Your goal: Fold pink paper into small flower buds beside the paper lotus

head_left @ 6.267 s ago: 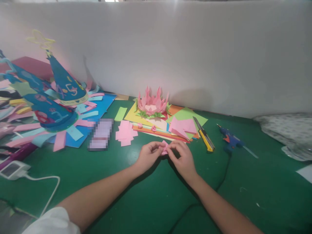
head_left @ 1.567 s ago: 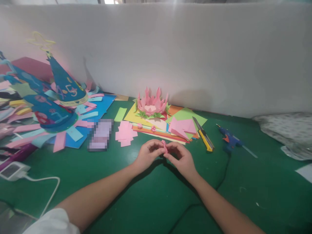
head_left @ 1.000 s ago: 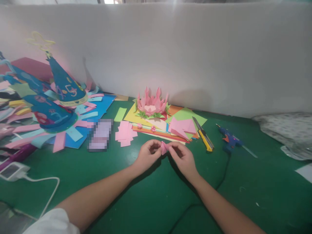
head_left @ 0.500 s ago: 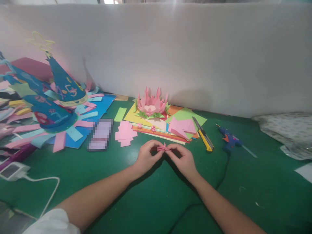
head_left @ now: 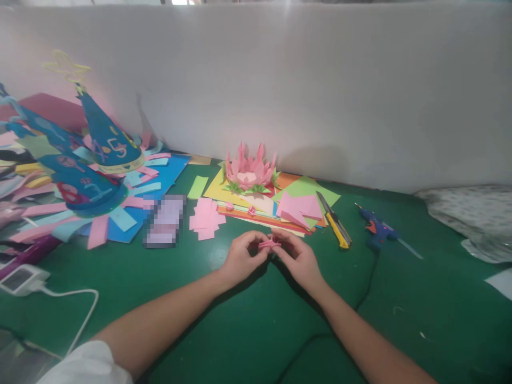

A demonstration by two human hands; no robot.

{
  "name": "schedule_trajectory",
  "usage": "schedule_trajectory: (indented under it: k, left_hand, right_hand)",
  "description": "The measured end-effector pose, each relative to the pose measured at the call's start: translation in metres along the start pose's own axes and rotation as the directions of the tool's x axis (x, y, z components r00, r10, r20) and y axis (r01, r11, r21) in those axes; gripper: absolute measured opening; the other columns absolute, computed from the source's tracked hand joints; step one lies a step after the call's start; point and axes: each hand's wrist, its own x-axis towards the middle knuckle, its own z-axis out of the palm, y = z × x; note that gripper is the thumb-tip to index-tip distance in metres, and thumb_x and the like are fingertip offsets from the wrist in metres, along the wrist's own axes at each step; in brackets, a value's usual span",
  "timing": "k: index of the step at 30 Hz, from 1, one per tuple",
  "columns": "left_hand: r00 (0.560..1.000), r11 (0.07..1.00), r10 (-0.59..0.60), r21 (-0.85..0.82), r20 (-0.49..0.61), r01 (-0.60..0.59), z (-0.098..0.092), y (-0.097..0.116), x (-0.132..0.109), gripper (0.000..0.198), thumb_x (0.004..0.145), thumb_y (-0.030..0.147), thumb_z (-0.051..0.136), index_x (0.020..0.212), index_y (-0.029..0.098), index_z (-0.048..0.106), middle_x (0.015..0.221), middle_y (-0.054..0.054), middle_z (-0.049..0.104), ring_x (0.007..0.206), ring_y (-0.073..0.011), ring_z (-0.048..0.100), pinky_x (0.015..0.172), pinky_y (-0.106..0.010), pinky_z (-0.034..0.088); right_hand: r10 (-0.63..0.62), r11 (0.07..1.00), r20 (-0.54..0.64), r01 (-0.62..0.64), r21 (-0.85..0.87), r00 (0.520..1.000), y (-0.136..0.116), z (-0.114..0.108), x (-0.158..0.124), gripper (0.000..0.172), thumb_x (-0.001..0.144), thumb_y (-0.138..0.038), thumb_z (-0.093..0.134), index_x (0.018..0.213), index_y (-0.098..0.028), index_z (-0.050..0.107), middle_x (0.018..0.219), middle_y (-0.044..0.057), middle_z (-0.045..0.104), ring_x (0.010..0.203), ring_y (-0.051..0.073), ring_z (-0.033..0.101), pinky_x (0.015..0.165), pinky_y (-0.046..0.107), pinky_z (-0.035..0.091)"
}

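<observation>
Between my two hands is a small folded piece of pink paper (head_left: 270,243), held just above the green table. My left hand (head_left: 245,257) pinches its left end between thumb and fingers. On the other end, the thumb and fingers of my right hand (head_left: 299,260) are closed too. Part of the paper is hidden by the fingertips. Beyond the hands stands a pink paper lotus (head_left: 250,173) with green leaves, on a pile of coloured sheets (head_left: 268,217). Two small folded pink pieces, one of them a pink paper knot (head_left: 252,211), lie on the pile's front edge.
Pink paper strips (head_left: 206,218) and a blurred phone-like object (head_left: 166,221) lie left of the hands. To the right are a yellow utility knife (head_left: 336,224) and a blue glue gun (head_left: 378,226) with a cord. Blue cone hats (head_left: 110,133) stand at far left.
The fingers of my right hand have shifted slightly on the pink paper, and its upright tip looks lower. Both hands stay in the same place.
</observation>
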Motion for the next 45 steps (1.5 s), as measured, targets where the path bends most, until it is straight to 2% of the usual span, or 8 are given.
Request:
schedule_trajectory:
  k: [6,12,23,28,32,35,39,45]
  left_hand:
    - [1.000,1.000,0.022,0.023,-0.020,-0.021,0.001,0.001,0.000,0.008,0.076,0.017,0.054,0.083,0.016,0.057,0.082,-0.004,0.059,0.075,-0.0128,0.056,0.070,-0.024,0.047]
    - [1.000,0.999,-0.029,-0.019,-0.006,0.029,0.001,-0.001,0.000,0.011,0.076,0.021,0.056,0.085,0.016,0.059,0.085,-0.005,0.060,0.079,-0.0139,0.057,0.072,-0.025,0.048]
    - [0.968,0.905,-0.238,-0.344,0.078,0.250,0.001,-0.003,0.005,0.026,0.069,0.032,0.068,0.084,0.014,0.058,0.078,-0.002,0.059,0.070,-0.0099,0.056,0.067,-0.024,0.047]
    - [0.957,0.864,-0.286,-0.420,0.042,0.276,0.000,0.003,0.006,0.031,0.064,0.033,0.072,0.081,0.013,0.056,0.073,0.000,0.057,0.065,-0.0082,0.054,0.062,-0.022,0.046]
    - [0.964,0.894,-0.263,-0.385,-0.039,0.228,0.002,0.004,0.004,0.028,0.065,0.031,0.071,0.081,0.015,0.054,0.072,0.001,0.056,0.062,-0.0073,0.053,0.059,-0.020,0.044]
    - [0.970,0.923,-0.242,-0.307,0.007,0.233,0.001,0.002,0.004,0.026,0.069,0.033,0.068,0.084,0.014,0.059,0.076,-0.002,0.059,0.067,-0.0097,0.054,0.063,-0.022,0.045]
    - [0.982,0.967,-0.190,-0.170,0.016,0.190,-0.001,-0.001,0.005,0.020,0.073,0.034,0.064,0.075,0.014,0.063,0.074,-0.003,0.059,0.069,-0.0112,0.053,0.065,-0.024,0.044]
    - [0.982,0.964,-0.189,-0.187,0.014,0.188,-0.002,-0.001,0.006,0.018,0.072,0.032,0.064,0.072,0.015,0.062,0.071,-0.001,0.059,0.066,-0.0105,0.052,0.063,-0.023,0.041]
  right_hand:
    - [-0.013,0.994,0.005,0.013,-0.108,1.000,-0.002,-0.001,0.001,0.013,0.078,-0.029,0.061,0.086,-0.019,0.063,0.086,0.005,0.065,0.081,0.019,0.061,0.076,0.032,0.050]
    - [0.041,0.993,-0.003,-0.041,-0.108,0.999,-0.007,0.000,0.000,0.015,0.075,-0.032,0.063,0.079,-0.017,0.062,0.076,0.004,0.065,0.070,0.017,0.061,0.066,0.029,0.051]
    - [0.136,0.989,-0.030,-0.137,-0.057,0.990,-0.011,-0.002,0.002,0.015,0.074,-0.032,0.063,0.075,-0.018,0.067,0.072,0.003,0.070,0.067,0.018,0.064,0.065,0.030,0.053]
    - [0.167,0.984,-0.020,-0.168,-0.055,0.986,-0.009,-0.003,0.004,0.017,0.074,-0.033,0.062,0.076,-0.017,0.069,0.074,0.004,0.071,0.067,0.018,0.064,0.065,0.030,0.051]
    - [0.145,0.985,-0.038,-0.148,-0.086,0.989,-0.012,-0.003,0.003,0.016,0.073,-0.032,0.063,0.072,-0.017,0.068,0.068,0.003,0.070,0.062,0.017,0.062,0.060,0.028,0.050]
    - [0.104,0.986,-0.048,-0.109,-0.126,0.993,-0.015,-0.002,0.001,0.015,0.074,-0.031,0.062,0.069,-0.018,0.067,0.065,0.002,0.068,0.059,0.016,0.061,0.058,0.027,0.049]
    - [0.048,0.985,0.001,-0.047,-0.166,0.999,-0.013,0.000,-0.001,0.016,0.077,-0.030,0.059,0.069,-0.018,0.066,0.065,0.002,0.067,0.060,0.016,0.060,0.058,0.026,0.048]
    - [0.022,0.983,0.068,-0.009,-0.186,0.997,-0.010,-0.001,-0.002,0.016,0.078,-0.029,0.059,0.068,-0.018,0.062,0.064,0.001,0.062,0.060,0.015,0.056,0.057,0.025,0.046]
